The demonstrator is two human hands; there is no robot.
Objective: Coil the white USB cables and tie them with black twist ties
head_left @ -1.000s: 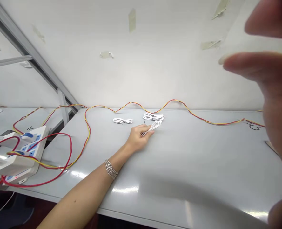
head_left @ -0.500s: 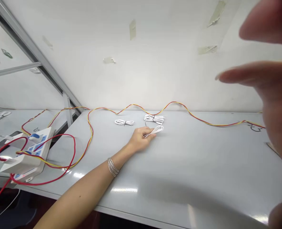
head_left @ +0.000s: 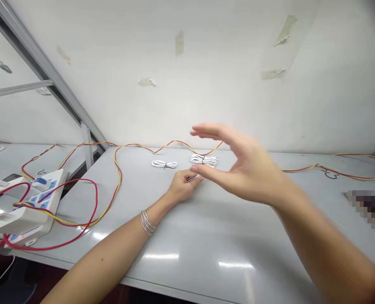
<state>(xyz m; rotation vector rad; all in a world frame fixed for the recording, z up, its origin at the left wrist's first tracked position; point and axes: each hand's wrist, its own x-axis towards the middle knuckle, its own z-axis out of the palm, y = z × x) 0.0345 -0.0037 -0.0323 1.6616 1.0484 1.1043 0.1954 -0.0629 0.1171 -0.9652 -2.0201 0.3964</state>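
Along the back edge of the grey desk [head_left: 219,236] runs a twisted red-and-yellow wire [head_left: 175,141], below a white wall [head_left: 118,101] with strips of tape [head_left: 179,43] on it. A metal frame [head_left: 44,71] slants down to the back left corner. At the left end sits a white power strip [head_left: 57,180] with plugs and a looped red cable [head_left: 96,198]; near the right end lies a pixelated object [head_left: 371,211].

The left arm reaches from the front edge toward the back, a silvery bracelet [head_left: 147,223] at its wrist. The left hand [head_left: 183,185] is closed on a white cable [head_left: 191,178], pinched between thumb and fingers. The right hand [head_left: 247,169] is raised, thumb and fingers spread apart, gripping nothing.

The held cable lies partly hidden behind the right thumb. Just beyond it, nearer the back edge, rests a thicker tied bundle [head_left: 203,160]; a slimmer tied coil [head_left: 164,164] lies to its left.
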